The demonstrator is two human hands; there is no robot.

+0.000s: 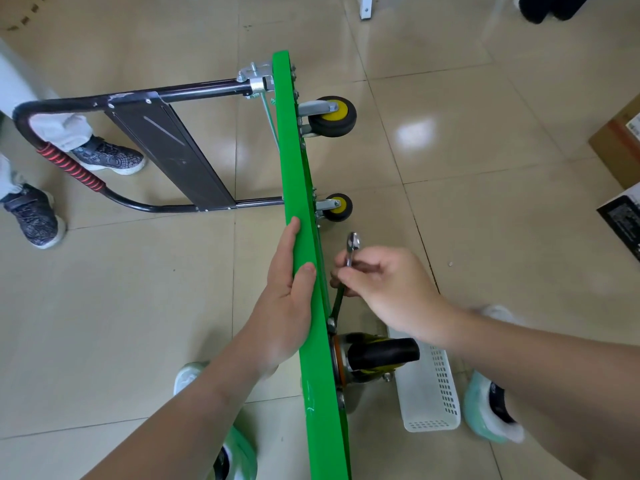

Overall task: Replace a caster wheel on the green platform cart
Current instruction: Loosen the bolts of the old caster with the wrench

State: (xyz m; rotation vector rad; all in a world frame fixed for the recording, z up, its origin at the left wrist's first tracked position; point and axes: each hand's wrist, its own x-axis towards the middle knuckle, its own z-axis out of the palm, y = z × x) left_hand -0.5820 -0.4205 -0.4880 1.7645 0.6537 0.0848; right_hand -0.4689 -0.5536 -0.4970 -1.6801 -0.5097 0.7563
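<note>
The green platform cart stands on its side edge on the tiled floor, wheels pointing right. My left hand grips the upper edge of the deck, thumb over the rim. My right hand holds a wrench whose lower end sits on a bolt of the near caster wheel, a black wheel in a metal bracket. Two more casters with yellow hubs, one far and one in the middle, stick out of the underside farther along.
The cart's black folding handle with a red grip lies out to the left. Another person's shoes stand beside it. A white perforated basket lies under the near caster. My own feet flank the cart. Cardboard boxes are at the right.
</note>
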